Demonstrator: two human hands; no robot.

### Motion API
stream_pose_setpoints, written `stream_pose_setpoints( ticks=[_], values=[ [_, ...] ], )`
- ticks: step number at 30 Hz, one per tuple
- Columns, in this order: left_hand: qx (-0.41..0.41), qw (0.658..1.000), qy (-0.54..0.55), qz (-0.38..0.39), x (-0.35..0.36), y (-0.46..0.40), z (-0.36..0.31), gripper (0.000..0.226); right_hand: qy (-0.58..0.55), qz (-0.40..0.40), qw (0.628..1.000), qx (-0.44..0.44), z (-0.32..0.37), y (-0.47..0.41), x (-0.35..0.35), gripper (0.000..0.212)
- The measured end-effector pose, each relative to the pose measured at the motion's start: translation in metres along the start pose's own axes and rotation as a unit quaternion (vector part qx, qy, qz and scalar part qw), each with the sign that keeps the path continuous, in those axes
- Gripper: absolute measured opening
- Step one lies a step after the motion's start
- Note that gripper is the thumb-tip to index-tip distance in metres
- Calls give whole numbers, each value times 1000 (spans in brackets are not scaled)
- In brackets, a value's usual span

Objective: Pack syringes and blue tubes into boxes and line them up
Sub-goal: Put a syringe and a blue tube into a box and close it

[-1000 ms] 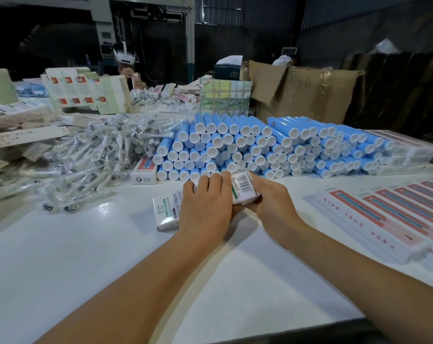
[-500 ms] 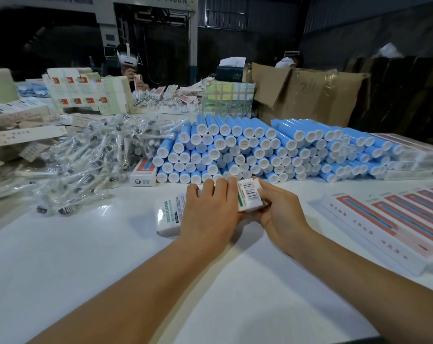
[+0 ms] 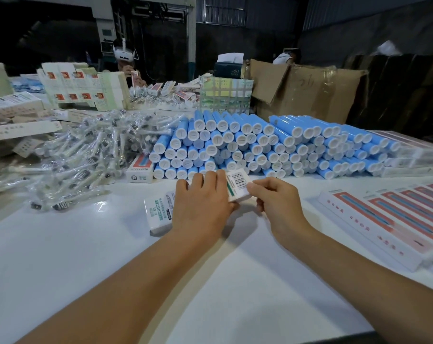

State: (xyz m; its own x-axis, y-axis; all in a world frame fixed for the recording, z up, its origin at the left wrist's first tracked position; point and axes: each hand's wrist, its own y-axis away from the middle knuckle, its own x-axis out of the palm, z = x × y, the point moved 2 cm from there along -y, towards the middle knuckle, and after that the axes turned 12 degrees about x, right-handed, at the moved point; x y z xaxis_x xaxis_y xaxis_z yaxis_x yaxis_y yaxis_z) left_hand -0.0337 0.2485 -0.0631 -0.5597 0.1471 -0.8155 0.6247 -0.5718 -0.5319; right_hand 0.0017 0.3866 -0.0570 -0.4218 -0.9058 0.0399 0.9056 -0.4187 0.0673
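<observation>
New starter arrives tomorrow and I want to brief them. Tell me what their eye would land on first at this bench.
The big stack of blue tubes, white caps facing the camera, fills the middle of the white table. In front of it, the left hand and right hand hold a white box, barcode end raised. Left lies a heap of bagged syringes; right, a row of packed boxes.

White box [image 3: 161,214] flat on table, before stacked blue tubes [image 3: 247,147] and bagged syringes [image 3: 86,155].
</observation>
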Motion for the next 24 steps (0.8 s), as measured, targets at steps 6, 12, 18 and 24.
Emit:
stream_pose_setpoints(
  ticks=[6,12,18,24],
  values=[
    [27,1000,-5,0,-2,2,-2,73,6,-22,1000,-20,3,1,-4,31],
    [43,999,-9,-13,-4,8,6,72,40,28,999,18,5,-4,-7,31],
    [-1,1000,14,-15,-6,2,5,72,198,-37,961,-192,8,16,1,18],
    [3,1000,2,-15,-10,6,0,72,203,-55,962,-174,2,20,6,23]
  ],
)
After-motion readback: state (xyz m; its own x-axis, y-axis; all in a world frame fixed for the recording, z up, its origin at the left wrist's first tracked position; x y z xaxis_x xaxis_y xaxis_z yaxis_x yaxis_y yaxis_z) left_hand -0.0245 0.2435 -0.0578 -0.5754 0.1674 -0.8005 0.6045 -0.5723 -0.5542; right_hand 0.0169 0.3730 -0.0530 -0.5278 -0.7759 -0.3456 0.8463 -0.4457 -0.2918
